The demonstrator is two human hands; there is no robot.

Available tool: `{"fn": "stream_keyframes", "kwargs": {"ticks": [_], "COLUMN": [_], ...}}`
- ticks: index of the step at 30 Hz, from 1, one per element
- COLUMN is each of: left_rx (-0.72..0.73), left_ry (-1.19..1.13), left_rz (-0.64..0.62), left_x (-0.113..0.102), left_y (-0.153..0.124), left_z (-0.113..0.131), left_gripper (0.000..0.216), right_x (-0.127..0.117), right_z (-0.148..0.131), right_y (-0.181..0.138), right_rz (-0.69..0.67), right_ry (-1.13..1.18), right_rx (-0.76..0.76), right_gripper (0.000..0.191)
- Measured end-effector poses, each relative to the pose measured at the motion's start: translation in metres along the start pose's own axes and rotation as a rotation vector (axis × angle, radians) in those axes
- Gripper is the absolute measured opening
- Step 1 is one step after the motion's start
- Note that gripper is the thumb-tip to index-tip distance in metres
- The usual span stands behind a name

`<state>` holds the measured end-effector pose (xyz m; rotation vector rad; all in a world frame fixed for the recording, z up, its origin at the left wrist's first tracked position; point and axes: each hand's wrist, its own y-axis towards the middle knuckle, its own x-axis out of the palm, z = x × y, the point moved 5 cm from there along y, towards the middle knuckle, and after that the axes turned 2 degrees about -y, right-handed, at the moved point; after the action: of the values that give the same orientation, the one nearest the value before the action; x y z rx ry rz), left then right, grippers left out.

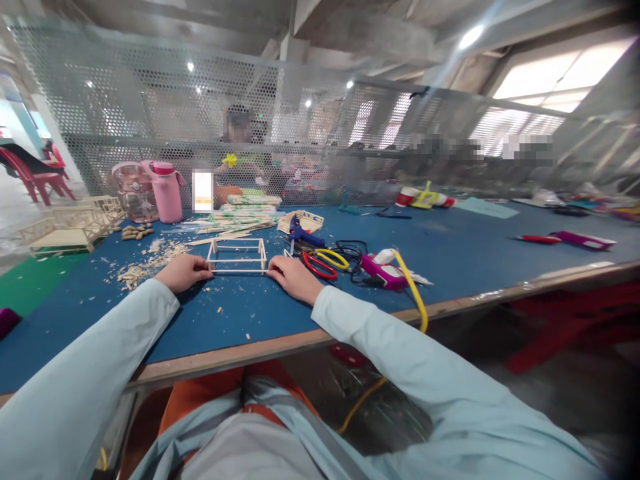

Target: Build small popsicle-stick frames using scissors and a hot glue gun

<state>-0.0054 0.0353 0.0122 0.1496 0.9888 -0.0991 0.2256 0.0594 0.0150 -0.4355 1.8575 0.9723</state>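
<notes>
A small box frame of thin wooden sticks (239,257) stands on the blue table (450,253) in front of me. My left hand (184,272) is closed, pinching the near left end of the frame's bottom stick. My right hand (294,276) is closed on the near right corner of the same frame. Both arms wear pale blue sleeves. Wood scraps (145,263) lie just left of my left hand.
Right of the frame lie red and yellow scissors (323,262), a pink glue gun (385,270) with a yellow cord, and a blue glue gun (303,235). Stick bundles (245,212), a pink bottle (167,192) and wooden models (75,223) sit farther back. A person sits behind the mesh screen (240,127).
</notes>
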Motion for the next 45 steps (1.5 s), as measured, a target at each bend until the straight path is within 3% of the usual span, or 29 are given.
{"fn": "stream_keyframes", "kwargs": {"ticks": [10, 24, 29, 32, 34, 35, 36, 38, 41, 45], "left_rx": [-0.007, -0.015, -0.026, -0.13, -0.135, -0.036, 0.104, 0.324, 0.3, 0.266], "left_ry": [0.036, 0.048, 0.023, 0.067, 0.186, 0.241, 0.283, 0.323, 0.258, 0.142], "left_rz": [0.034, 0.023, -0.016, 0.219, 0.587, 0.686, 0.659, 0.395, 0.132, -0.008], "left_x": [-0.001, 0.001, -0.013, -0.039, -0.057, -0.057, -0.048, -0.018, 0.016, 0.032], "left_y": [-0.002, -0.001, -0.009, -0.023, -0.038, -0.042, -0.043, -0.036, -0.024, -0.012], "left_z": [0.004, 0.005, 0.002, 0.007, 0.027, 0.045, 0.064, 0.098, 0.118, 0.119], "left_gripper": [0.036, 0.039, 0.038, 0.041, 0.041, 0.043, 0.042, 0.036, 0.035, 0.033], "right_x": [0.004, 0.006, -0.007, -0.021, -0.027, -0.028, -0.028, -0.027, -0.026, -0.024], "right_z": [0.002, 0.005, 0.001, -0.009, -0.019, -0.024, -0.03, -0.04, -0.049, -0.048], "right_y": [0.001, 0.007, -0.003, -0.014, -0.02, -0.021, -0.022, -0.021, -0.019, -0.019], "right_rz": [0.005, 0.014, 0.042, 0.095, 0.134, 0.148, 0.159, 0.175, 0.201, 0.216], "right_ry": [0.004, 0.089, 0.028, -0.047, -0.08, -0.092, -0.103, -0.125, -0.163, -0.212], "right_rx": [-0.001, 0.116, 0.072, -0.005, -0.053, -0.077, -0.104, -0.16, -0.214, -0.229], "right_gripper": [0.014, 0.011, 0.012, 0.016, 0.018, 0.019, 0.021, 0.023, 0.025, 0.027]}}
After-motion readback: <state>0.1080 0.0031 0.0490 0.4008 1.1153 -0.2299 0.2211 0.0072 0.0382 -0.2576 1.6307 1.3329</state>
